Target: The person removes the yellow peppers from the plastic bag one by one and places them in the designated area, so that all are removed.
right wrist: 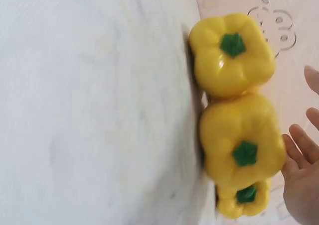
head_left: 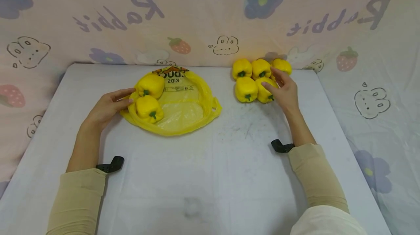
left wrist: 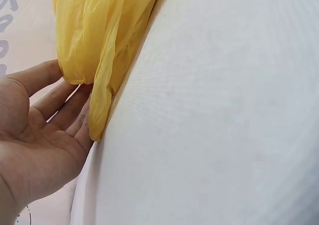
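Note:
A yellow plastic bag (head_left: 178, 131) lies spread on the table with its mouth facing up and its rim rolled. Two yellow bell peppers (head_left: 152, 109) with green stems sit in its left part. My left hand (head_left: 106, 107) touches the bag's left edge; in the left wrist view its loosely bent fingers (left wrist: 55, 103) rest against the outside of the yellow plastic. Over at the right, my right hand (head_left: 284, 91) has its thumb and fingers spread beside the front right bell pepper (head_left: 265, 94). In the right wrist view that hand (right wrist: 301, 170) is partly cut off by the frame edge.
More yellow bell peppers (head_left: 247, 89) stand close together near the back edge of the white table (head_left: 210, 169). Behind the table hangs a patterned cloth (head_left: 203, 19). Black wrist cameras (head_left: 113, 164) sit at both wrists.

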Demonstrator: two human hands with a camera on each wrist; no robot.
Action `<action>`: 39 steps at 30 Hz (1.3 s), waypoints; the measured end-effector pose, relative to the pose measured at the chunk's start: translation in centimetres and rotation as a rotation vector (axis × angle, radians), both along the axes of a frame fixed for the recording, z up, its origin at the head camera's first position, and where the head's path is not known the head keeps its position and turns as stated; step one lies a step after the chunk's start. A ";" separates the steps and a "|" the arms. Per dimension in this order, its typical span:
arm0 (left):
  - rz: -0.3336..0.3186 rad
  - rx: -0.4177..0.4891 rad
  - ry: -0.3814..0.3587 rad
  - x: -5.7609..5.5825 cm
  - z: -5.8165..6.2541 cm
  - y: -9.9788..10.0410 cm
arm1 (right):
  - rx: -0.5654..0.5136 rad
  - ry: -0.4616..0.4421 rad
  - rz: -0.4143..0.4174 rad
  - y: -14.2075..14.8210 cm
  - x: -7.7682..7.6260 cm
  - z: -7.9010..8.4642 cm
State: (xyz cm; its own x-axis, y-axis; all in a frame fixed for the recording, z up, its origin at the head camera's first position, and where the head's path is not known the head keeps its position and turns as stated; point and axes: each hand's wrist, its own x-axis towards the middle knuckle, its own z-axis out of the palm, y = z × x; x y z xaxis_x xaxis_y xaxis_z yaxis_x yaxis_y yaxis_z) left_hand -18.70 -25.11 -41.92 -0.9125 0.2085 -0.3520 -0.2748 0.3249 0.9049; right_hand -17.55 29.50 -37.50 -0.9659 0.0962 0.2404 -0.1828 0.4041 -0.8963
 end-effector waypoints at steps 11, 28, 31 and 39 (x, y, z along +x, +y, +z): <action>0.012 -0.016 0.005 -0.1 0.3 -0.2 | 0.037 0.165 0.134 -4.2 -0.1 2.2; 0.021 -0.010 0.025 -0.1 0.1 0.1 | 0.043 0.107 0.282 -9.7 -1.0 2.2; 0.025 -0.007 0.024 -0.1 0.0 0.2 | 0.042 0.104 0.309 -10.7 -1.1 2.3; 0.017 -0.013 0.016 -0.1 0.2 0.1 | 0.029 0.109 0.383 -13.1 -1.5 2.4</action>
State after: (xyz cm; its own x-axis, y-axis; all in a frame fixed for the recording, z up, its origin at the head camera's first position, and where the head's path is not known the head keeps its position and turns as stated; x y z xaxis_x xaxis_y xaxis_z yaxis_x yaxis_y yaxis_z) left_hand -18.81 -25.00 -41.71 -0.9213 0.1884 -0.3401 -0.2660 0.3324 0.9048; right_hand -19.08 16.38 -35.08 -0.8992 -0.2740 0.3411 -0.4187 0.3129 -0.8525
